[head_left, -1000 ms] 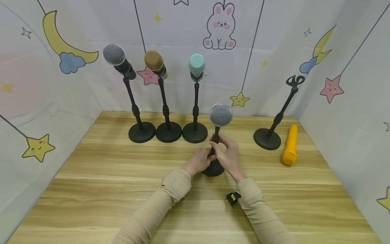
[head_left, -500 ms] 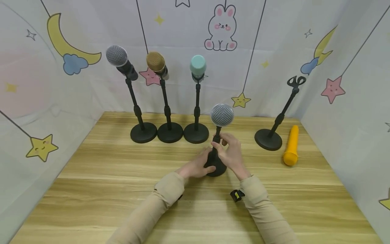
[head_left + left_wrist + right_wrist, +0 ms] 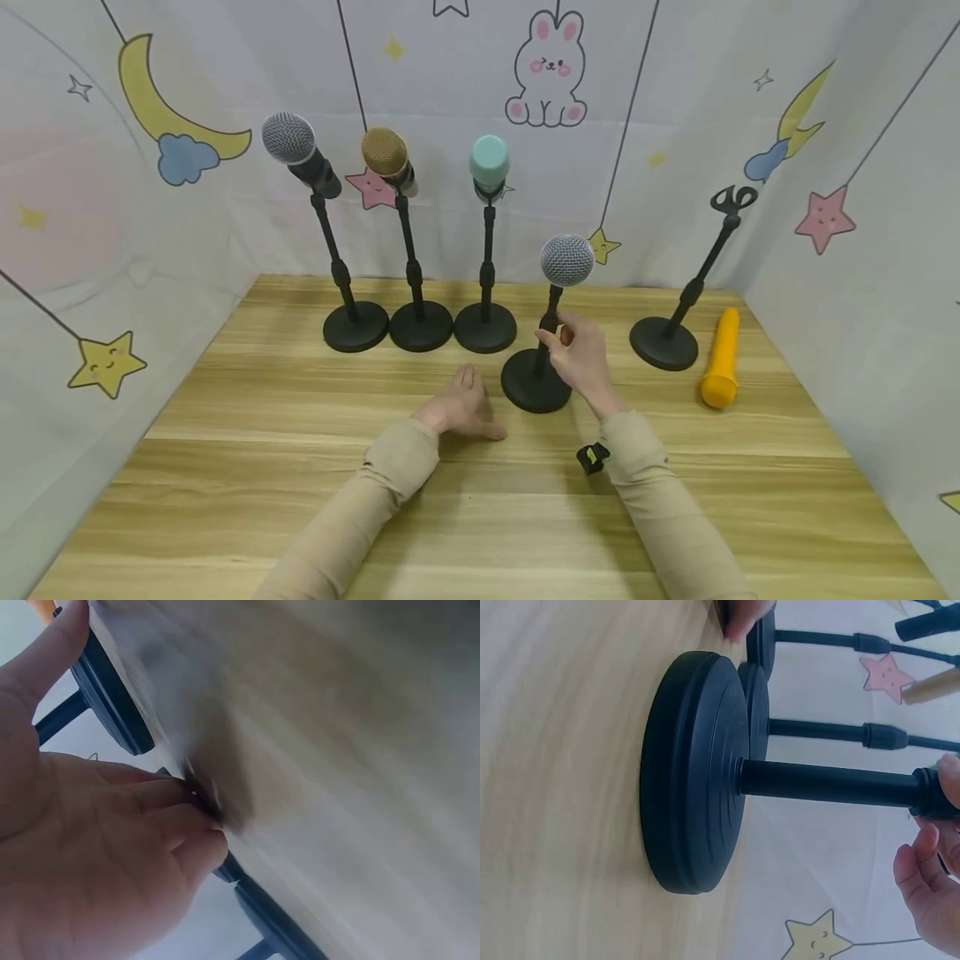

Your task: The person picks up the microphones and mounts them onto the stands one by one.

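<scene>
A desktop stand [image 3: 536, 382] holds a microphone with a silver mesh head [image 3: 567, 260] near the middle of the table. My right hand [image 3: 581, 354] pinches its pole at the collar between thumb and fingers. The round black base [image 3: 697, 772] shows large in the right wrist view, close over the wood. Left of that base, my left hand [image 3: 463, 408] is spread low at the tabletop, its fingers fairly straight and the thumb pointing toward the base. In the left wrist view the left palm [image 3: 112, 847] has nothing in it.
Behind stand three stands with a grey-mesh microphone [image 3: 289, 138], a gold one [image 3: 385, 152] and a mint one [image 3: 490, 161]. To the right are a bare stand with a clip [image 3: 733, 200] and an orange microphone [image 3: 720, 358] lying flat. A printed curtain [image 3: 420, 75] encloses the table.
My left hand has let go of the stand's lower part and drawn back left, opening out. The right hand has shifted the stand slightly away and to the right.
</scene>
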Tool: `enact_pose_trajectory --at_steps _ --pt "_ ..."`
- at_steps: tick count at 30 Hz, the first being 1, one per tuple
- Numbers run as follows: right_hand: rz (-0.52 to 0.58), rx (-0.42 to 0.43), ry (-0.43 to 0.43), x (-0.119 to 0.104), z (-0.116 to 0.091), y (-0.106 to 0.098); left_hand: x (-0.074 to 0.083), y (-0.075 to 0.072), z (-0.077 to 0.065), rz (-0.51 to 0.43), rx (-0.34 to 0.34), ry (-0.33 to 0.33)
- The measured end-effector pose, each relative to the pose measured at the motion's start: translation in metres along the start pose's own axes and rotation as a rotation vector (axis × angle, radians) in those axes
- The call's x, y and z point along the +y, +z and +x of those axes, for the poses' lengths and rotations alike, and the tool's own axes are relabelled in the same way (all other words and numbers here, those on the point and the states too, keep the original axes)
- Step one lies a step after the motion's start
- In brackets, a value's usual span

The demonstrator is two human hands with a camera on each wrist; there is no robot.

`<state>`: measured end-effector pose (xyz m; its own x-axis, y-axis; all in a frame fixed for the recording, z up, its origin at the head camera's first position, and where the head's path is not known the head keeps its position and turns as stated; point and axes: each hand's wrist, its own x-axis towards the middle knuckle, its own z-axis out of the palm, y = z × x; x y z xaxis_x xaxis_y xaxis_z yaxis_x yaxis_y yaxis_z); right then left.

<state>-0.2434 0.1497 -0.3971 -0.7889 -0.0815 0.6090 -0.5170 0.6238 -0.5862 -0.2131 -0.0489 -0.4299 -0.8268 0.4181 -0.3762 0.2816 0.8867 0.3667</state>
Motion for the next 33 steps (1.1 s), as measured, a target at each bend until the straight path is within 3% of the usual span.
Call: enact_pose_trajectory --at_steps 12,22,33 --pt "-0.080 -0.053 0.089 0.016 0.022 -0.003 0.007 0.003 -0.003 0.174 0.068 -0.033" --pt "-0.054 -0.072 0.133 0.024 0.034 -0.001 0.004 0.005 -0.005 0.153 0.074 -0.043" --pt "-0.139 -0.118 0.191 0.029 0.047 0.001 0.004 0.005 -0.006 0.167 0.085 -0.048"
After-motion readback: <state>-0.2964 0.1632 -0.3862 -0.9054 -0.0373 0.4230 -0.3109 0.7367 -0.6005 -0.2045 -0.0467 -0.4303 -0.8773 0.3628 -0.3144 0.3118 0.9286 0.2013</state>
